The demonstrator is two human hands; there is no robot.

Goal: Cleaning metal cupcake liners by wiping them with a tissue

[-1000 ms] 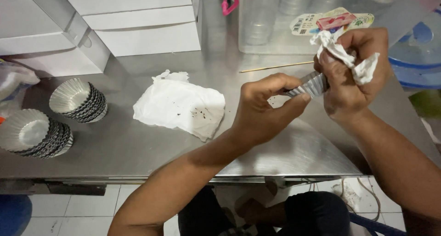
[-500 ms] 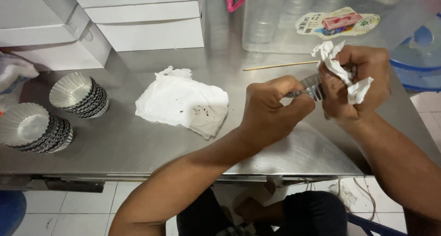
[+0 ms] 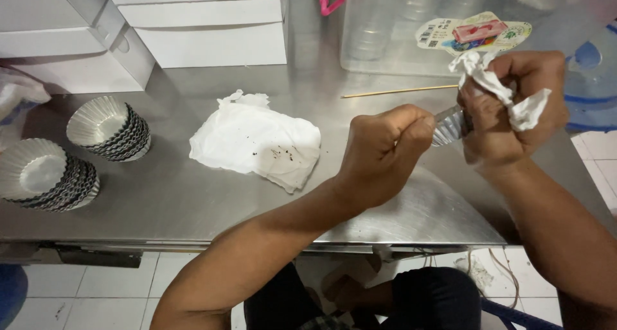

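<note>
Two bare hands work above the right end of the steel table, close to its front edge. The left hand is curled tight, thumb and fingertips pinching the rim of a small fluted metal cup. The right hand grips the cup's other side with its fingers closed around a crumpled white tissue; most of the cup is hidden between the two hands, so how far the tissue reaches into it is hard to tell. Near the table's middle lies a flattened white paper towel with dark specks. Two stacks of fluted cups sit at the left end, one nearer the front edge. A thin wooden skewer lies toward the back, just in front of a clear plastic container. White boxes line the back left corner
</note>
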